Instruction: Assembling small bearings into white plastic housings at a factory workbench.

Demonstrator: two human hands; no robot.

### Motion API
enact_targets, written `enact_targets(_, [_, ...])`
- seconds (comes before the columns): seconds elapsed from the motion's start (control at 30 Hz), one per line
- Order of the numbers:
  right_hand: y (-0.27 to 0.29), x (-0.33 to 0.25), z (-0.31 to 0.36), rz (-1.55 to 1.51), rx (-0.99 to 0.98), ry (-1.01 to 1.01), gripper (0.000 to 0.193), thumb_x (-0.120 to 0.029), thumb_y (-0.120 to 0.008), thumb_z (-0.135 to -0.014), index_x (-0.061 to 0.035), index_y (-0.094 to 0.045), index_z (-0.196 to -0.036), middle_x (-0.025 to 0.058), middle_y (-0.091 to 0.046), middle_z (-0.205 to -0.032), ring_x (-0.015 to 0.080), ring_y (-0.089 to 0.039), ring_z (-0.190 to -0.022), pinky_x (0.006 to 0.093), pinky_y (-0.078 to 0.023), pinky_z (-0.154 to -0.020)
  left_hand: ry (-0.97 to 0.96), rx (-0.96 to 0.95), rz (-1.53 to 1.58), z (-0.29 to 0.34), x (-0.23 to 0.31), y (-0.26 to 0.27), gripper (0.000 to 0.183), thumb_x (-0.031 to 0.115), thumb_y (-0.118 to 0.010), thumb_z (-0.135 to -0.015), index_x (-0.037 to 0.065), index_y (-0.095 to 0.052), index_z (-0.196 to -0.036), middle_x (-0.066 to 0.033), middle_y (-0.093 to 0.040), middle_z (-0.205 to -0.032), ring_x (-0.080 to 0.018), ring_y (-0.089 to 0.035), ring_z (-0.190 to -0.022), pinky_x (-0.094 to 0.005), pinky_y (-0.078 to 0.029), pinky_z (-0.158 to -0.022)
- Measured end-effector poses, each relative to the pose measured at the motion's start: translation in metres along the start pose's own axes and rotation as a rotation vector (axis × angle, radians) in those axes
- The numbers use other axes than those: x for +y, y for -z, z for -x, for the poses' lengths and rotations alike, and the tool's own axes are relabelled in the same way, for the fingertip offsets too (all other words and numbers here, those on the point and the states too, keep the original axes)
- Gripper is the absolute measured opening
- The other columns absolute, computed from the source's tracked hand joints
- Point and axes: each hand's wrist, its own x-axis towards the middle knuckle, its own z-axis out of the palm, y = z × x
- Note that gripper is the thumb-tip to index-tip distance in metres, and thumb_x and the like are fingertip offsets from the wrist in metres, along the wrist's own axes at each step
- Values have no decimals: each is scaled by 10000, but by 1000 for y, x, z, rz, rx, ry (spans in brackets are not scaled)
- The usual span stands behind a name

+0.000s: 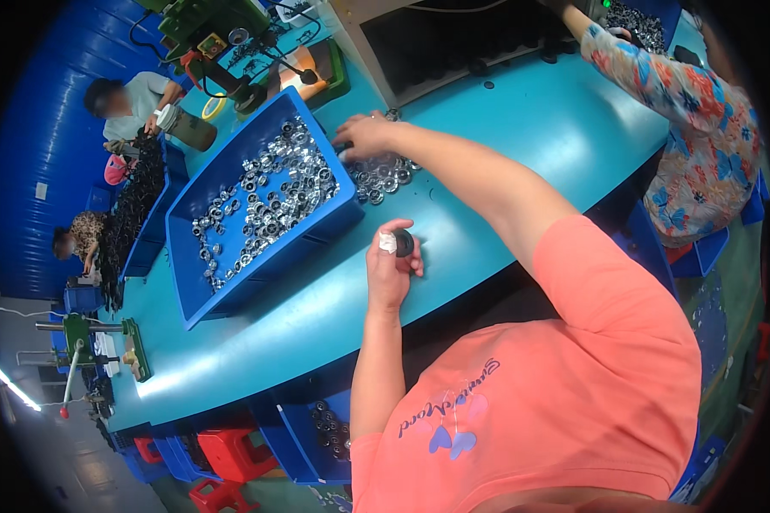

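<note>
A black round part [405,244] is pinched in the curled fingers of the left hand [388,269], above the near edge of the desk [505,107]. A white wrap [387,243] covers 1 of those fingers, right beside the part. Farther out, ahead of them, the right hand [368,137] reaches over a heap of shiny round parts [385,179]; something dark is at its fingertips, but I cannot tell whether these fingers are pinching it. Just left of the right fingers is the blue bin [316,232], with many more shiny pieces [274,192] scattered inside. Beyond the bin, ahead and left of both sets of fingers, are a green machine [218,38] and a jar with a white lid [188,128]. Well to the right of the fingers is a co-worker in a floral top [701,154]; 2 other people are far to the left.
</note>
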Motion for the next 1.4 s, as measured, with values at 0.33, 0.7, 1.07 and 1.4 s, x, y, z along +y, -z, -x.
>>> enact_targets(0.33, [30,20,50,110,240,78,322,-332,-671,-895,-199,-736,-1181,38,-663,-1259,268,-536,-1274,514,-405,-1044,15,-13,-157,-1,-3,-1,467,475,-527,-1036,47,-589,-1214,-65,-555,-767,-121,-502,-607,-265,-450,-538])
enact_targets(0.7, [14,-152,-56,156,-514,343,926,-561,-767,-779,-311,-355,-1569,207,-436,-1509,423,-538,-1303,538,-447,-1066,-54,-58,-294,1,-4,1,323,303,-483,-1058,36,-601,-1196,-60,-555,-751,-113,-501,-593,-256,-456,-529])
enact_targets(1.07, [-14,-181,-69,124,-521,324,683,-494,-788,-738,-270,-637,-1365,191,-436,-1459,424,-582,-1213,507,-504,-980,-21,-38,-342,7,2,4,303,303,-510,-1049,52,-628,-1170,-36,-571,-771,-91,-508,-601,-245,-456,-537])
enact_targets(1.4, [82,-165,-54,-157,-93,384,370,-281,-787,-699,-145,-755,-1042,148,-646,-1086,324,-651,-1024,437,-543,-872,-36,-50,-301,7,-2,3,274,249,-504,-1047,41,-624,-1179,-34,-564,-767,-99,-519,-651,-247,-456,-532])
